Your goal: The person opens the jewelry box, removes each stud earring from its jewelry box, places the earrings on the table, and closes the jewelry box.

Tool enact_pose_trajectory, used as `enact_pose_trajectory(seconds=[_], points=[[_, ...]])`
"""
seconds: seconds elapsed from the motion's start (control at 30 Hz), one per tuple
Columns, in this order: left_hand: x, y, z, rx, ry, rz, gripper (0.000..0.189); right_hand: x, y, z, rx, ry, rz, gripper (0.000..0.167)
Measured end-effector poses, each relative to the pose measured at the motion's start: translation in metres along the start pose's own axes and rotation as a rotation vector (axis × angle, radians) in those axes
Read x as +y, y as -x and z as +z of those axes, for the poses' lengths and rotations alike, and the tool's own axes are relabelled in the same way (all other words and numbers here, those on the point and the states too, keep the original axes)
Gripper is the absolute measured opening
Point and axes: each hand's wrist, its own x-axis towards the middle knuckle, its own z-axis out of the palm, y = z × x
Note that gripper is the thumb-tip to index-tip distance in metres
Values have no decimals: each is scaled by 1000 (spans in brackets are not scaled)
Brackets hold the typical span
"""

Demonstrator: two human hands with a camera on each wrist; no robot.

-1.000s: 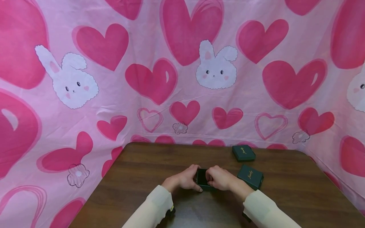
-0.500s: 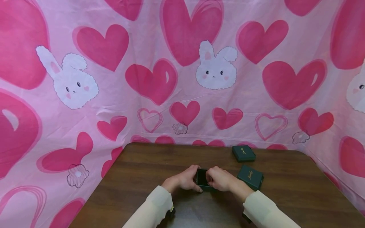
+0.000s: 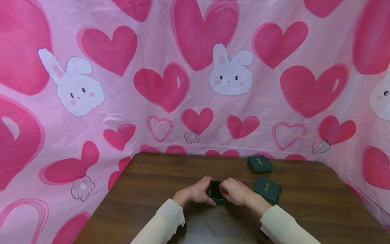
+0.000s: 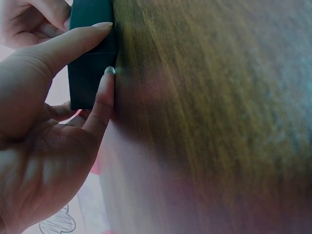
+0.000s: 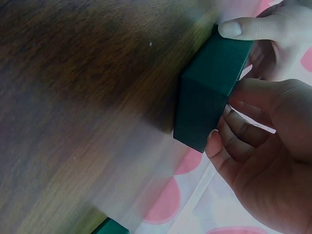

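A small dark green jewelry box (image 3: 224,201), lidless with a black inside, stands on the table between both hands. My left hand (image 3: 201,191) grips its left end. The left thumb lies along the near wall (image 4: 90,61), and another finger touches the end wall low down. At the other end is my right hand (image 3: 236,190), its fingers curled over the box's right part. From the right wrist view, the right thumb (image 5: 256,90) reaches over the top edge and its tip is hidden; other fingertips sit right at the rim. I cannot tell what the right fingers pinch.
Two closed green boxes with gold lettering lie to the right: a nearer box (image 3: 268,189) beside the right forearm and a farther box (image 3: 260,164) close to the back edge. A brown wooden table (image 3: 170,169) backs onto a pink heart-patterned cloth (image 3: 195,101).
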Motion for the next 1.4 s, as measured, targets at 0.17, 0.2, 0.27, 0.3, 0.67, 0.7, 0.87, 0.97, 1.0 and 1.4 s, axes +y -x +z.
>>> enact_pose_trajectory(seconds=[0.17, 0.2, 0.27, 0.3, 0.67, 0.7, 0.87, 0.97, 1.0, 1.4], points=[[-3, -1, 1, -1, -2, 5, 71, 0, 0, 1, 13, -13, -10, 19], [-3, -1, 1, -1, -3, 5, 71, -1, 0, 0, 15, -15, -13, 18], [-4, -1, 1, -1, -2, 4, 71, -1, 1, 0, 17, -24, -15, 17], [-4, -1, 2, -1, 0, 5, 71, -2, 1, 0, 17, -28, -17, 16], [-5, 0, -1, -9, 11, -1, 67, 0, -2, -5, 23, -34, -24, 12], [-4, 1, -2, -10, 10, -2, 67, 0, -2, -5, 24, -33, -26, 12], [-3, 1, -1, -11, 10, -3, 67, -1, -1, -7, 25, -33, -39, 13], [-3, 1, -1, -11, 8, -7, 67, -2, 0, -9, 27, -33, -47, 13], [-3, 1, -1, -11, 7, -8, 68, -2, 0, -9, 27, -36, -50, 13], [-3, 1, -1, -15, 27, -18, 71, -1, 4, -15, 56, -37, -85, 8]])
